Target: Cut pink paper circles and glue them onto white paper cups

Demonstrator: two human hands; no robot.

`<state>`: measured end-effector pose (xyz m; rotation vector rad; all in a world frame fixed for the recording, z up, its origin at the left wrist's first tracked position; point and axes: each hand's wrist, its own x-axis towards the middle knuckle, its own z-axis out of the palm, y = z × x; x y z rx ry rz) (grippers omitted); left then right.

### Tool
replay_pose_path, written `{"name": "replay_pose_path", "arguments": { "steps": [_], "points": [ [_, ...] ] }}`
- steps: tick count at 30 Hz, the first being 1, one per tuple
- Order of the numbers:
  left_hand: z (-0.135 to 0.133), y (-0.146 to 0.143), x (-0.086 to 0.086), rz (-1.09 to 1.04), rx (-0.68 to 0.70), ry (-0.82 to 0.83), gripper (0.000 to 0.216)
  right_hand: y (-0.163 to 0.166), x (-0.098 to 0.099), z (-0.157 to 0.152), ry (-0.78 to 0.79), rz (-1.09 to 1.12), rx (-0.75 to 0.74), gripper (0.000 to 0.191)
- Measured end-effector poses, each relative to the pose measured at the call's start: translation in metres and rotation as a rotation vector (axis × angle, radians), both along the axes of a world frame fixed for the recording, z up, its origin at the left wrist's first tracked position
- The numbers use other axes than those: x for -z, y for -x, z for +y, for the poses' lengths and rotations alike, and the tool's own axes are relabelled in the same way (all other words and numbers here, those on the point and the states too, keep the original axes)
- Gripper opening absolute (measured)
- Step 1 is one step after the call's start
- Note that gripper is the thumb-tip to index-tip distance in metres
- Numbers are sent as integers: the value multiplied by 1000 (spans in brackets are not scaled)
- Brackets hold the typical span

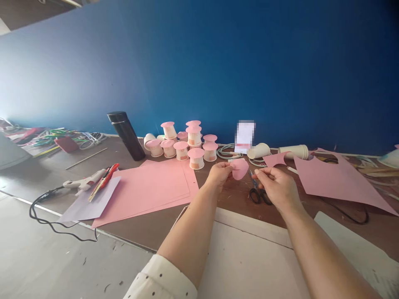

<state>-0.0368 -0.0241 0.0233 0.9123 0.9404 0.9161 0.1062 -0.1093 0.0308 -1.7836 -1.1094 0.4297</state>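
Note:
My left hand (pixel 220 173) pinches a small rounded piece of pink paper (pixel 240 168) above the brown tabletop. My right hand (pixel 276 187) hovers just to the right of it, fingers curled, its fingertips close to the paper's edge; whether it grips anything is not visible. Black-handled scissors (pixel 258 193) lie on the table directly under my right hand. A group of several small paper cups with pink round lids (pixel 187 144) stands behind my left hand.
A stack of pink sheets (pixel 149 189) lies at left, with a glue gun (pixel 84 182), red-handled tool (pixel 107 175) and black cable (pixel 46 216) beside it. A black flask (pixel 126 135) stands behind. A cut pink sheet (pixel 339 180), lying cups (pixel 260 150) and cables lie at right.

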Motion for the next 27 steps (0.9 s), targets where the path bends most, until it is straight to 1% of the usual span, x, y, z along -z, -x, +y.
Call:
{"name": "replay_pose_path", "arguments": {
  "steps": [2,5,9,10,12,13,15,16,18,21,23,25,27],
  "points": [
    [1,0,0,-4,-17,0,8,-5,0,0,-9,11,27,24],
    [1,0,-1,27,-42,-51,6,-14,-1,-1,-26,38,85,27],
    [1,-1,0,77,-35,-129,6,-22,2,-1,20,97,118,41],
    [2,-1,1,90,-29,-149,7,-23,4,-1,23,105,113,41],
    [2,-1,3,149,-23,-218,10,-22,8,2,-9,127,93,33],
    [1,0,3,198,-22,-269,11,-22,10,3,-38,156,81,33],
    [-3,0,3,300,-22,-401,15,-20,12,6,-84,260,60,44],
    [-5,0,3,344,-22,-478,17,-18,13,8,-84,327,49,45],
    [-11,0,2,442,-12,-670,20,-16,11,9,-47,446,34,42],
    [-17,-2,1,610,38,-1001,22,-11,7,9,33,544,11,52],
    [-19,-4,3,693,76,-1166,23,-8,5,8,74,568,-16,56],
    [-19,-5,5,757,95,-1264,23,-6,4,7,106,574,-38,55],
    [-20,-8,7,788,114,-1320,24,-4,4,6,114,580,-44,48]
  ]
}}
